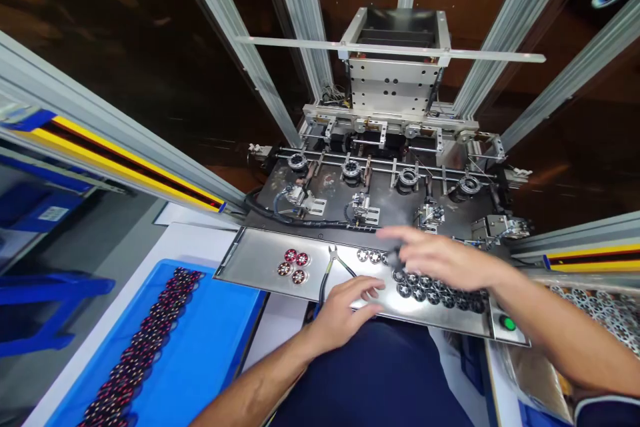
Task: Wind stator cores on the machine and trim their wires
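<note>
My left hand [345, 307] rests flat on the front edge of the steel shelf [250, 260], fingers stretched out, just right of the black-handled pliers [330, 270]. My right hand [435, 257] hovers blurred over a cluster of several black star-shaped rotor parts [430, 290] on the shelf. A small dark part shows at its fingertips [395, 257]; whether the fingers grip it is unclear. Three red wound stators [294, 265] lie on the shelf's left part.
Behind the shelf stands a machine deck with several round fixtures [351, 170] along a rail. A blue tray [200, 347] with rows of red wound stators sits at the left. A green button [509, 323] is at the shelf's right end. A bag of grey parts [595, 307] lies at right.
</note>
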